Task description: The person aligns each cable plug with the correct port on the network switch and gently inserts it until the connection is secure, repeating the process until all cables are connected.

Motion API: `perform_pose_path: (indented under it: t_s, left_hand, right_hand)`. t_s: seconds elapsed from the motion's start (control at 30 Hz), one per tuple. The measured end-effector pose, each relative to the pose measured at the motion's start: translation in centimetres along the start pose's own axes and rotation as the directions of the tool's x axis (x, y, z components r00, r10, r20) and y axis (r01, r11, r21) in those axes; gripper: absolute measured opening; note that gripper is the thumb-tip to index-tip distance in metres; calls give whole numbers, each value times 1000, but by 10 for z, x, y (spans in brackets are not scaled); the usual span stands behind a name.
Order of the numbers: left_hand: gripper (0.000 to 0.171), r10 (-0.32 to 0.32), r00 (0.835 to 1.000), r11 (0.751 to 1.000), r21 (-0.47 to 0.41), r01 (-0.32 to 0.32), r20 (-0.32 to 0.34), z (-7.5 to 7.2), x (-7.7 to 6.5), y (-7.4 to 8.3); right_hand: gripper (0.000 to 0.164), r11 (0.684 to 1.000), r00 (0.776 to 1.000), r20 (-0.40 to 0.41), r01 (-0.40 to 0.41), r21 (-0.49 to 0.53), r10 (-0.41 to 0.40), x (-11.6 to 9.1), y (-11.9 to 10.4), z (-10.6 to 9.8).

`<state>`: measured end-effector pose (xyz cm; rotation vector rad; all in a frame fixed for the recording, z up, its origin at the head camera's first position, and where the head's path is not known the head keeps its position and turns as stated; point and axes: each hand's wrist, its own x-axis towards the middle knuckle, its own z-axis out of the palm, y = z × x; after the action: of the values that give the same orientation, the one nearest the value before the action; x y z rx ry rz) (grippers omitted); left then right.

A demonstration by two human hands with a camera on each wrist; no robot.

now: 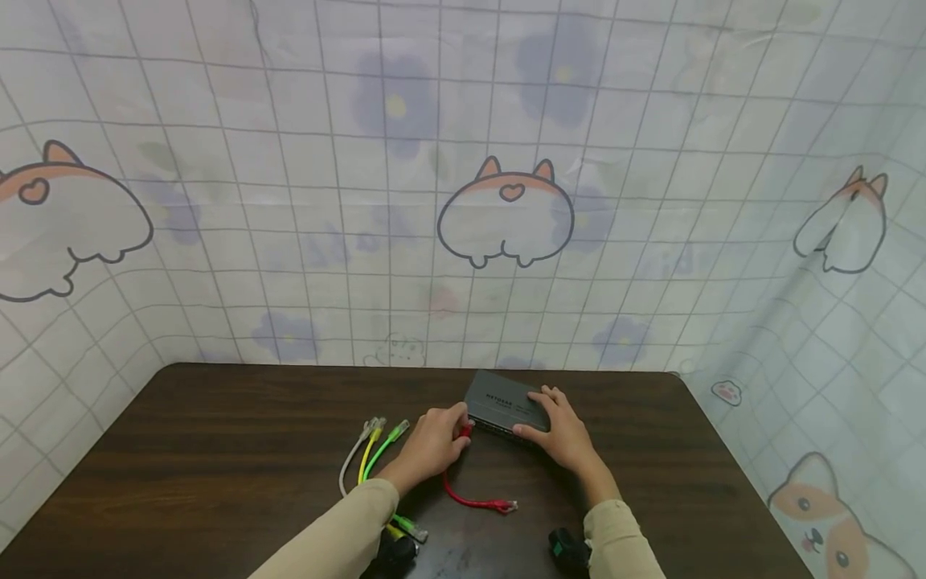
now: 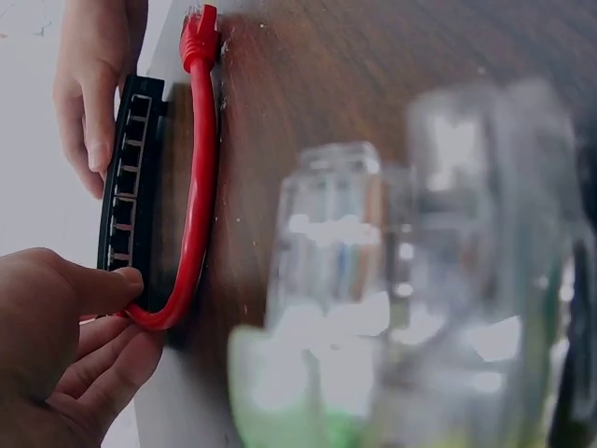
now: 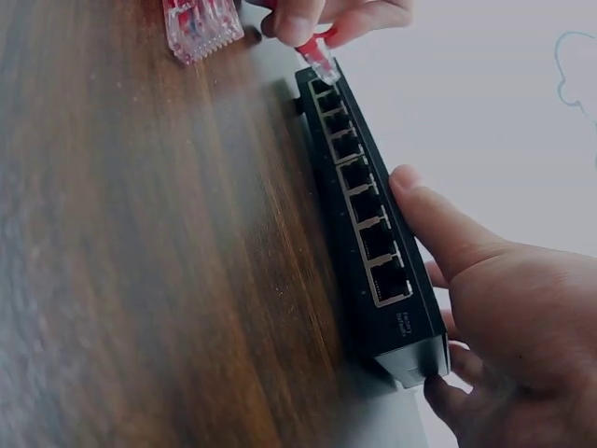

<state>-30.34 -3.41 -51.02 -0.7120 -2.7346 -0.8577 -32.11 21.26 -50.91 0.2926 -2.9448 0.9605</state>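
Left hand (image 1: 428,447) pinches red patch cable (image 1: 473,500) plug at end port of black switch (image 1: 505,404), mid-table (image 1: 217,450). Right hand (image 1: 560,433) lies on switch, fingers straight, thumb on front edge. Cable's free plug lies on table. Grey, yellow, green cables (image 1: 370,450) left of hand.

Beige long sleeves on both arms, cuffs at wrists. Black cam units strapped under each wrist; hands bare.
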Motion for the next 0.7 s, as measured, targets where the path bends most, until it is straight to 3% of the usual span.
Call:
perform_pose_path:
  t_s: [0.7]
  left_hand:
    - [21,-17,1000,999,47,17,-3,0,3,6]
  right_hand:
    - [77,999,1000,1,-3,44,3,-1,2,1]
